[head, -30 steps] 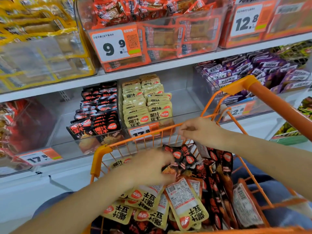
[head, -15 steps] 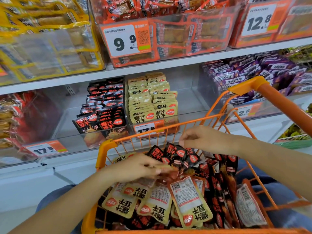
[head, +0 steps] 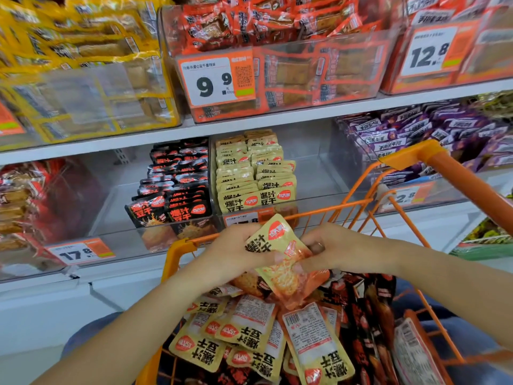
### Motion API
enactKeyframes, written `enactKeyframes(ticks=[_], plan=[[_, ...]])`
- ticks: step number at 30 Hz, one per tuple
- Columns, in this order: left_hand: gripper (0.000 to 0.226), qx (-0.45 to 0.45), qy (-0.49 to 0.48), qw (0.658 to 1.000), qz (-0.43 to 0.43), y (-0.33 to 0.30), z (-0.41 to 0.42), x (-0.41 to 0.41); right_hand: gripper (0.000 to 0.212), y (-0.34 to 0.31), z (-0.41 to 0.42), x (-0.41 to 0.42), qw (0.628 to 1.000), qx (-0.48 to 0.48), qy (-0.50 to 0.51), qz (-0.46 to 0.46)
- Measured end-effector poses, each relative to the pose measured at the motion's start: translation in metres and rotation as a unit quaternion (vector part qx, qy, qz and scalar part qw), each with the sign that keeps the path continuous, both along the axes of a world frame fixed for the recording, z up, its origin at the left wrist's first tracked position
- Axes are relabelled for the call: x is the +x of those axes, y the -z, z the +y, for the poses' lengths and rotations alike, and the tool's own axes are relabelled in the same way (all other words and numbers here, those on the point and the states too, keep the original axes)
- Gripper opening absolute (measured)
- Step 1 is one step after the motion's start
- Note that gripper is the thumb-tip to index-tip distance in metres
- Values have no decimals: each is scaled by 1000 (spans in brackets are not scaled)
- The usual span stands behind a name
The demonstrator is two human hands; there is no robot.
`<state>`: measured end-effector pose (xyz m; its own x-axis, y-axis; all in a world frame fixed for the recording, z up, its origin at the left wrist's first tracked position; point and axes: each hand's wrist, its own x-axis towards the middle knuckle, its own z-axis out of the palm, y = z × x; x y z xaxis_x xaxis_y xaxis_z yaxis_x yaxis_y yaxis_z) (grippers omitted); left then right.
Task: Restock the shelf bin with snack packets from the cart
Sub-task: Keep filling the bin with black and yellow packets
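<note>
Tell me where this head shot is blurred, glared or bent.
Head view: wide-angle bending bows the shelf edge and tilts the upper bins outward; glare streaks the clear bin front beside the 9.9 tag; the frame's corners and the purple packets look soft; both hands, left and right, and the yellow packet they hold are slightly smeared; lighting is even, without hard shadows.

1. My left hand [head: 236, 254] covers the left edge of the yellow packet [head: 280, 257], so I cannot read its full print.
2. The cart [head: 455, 173] runs off the bottom and right edges.
3. The price tag [head: 241, 218] sits partly behind the packet and cart rim.
4. The purple packets [head: 416, 134] are blurred.
</note>
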<state>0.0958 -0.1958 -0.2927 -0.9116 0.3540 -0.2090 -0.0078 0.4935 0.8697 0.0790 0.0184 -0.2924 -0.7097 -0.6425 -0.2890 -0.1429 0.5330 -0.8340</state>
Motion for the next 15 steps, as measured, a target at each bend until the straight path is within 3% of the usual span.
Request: enactKeyframes(ticks=[3, 7, 10, 15], plan=[[20, -75, -58, 982, 164, -8, 5, -14, 22, 7, -2, -4, 995, 13, 63, 74], [50, -116, -138, 943, 279, -45, 10, -49, 40, -2, 2, -14, 960, -22, 230, 157], [55, -202, -119, 921, 312, -53, 20, -71, 34, -10, 9, -18, 937, -30, 293, 188], [57, -319, -78, 896, 299, -37, 32, -100, 31, -10, 9, -18, 933, -19, 298, 199]])
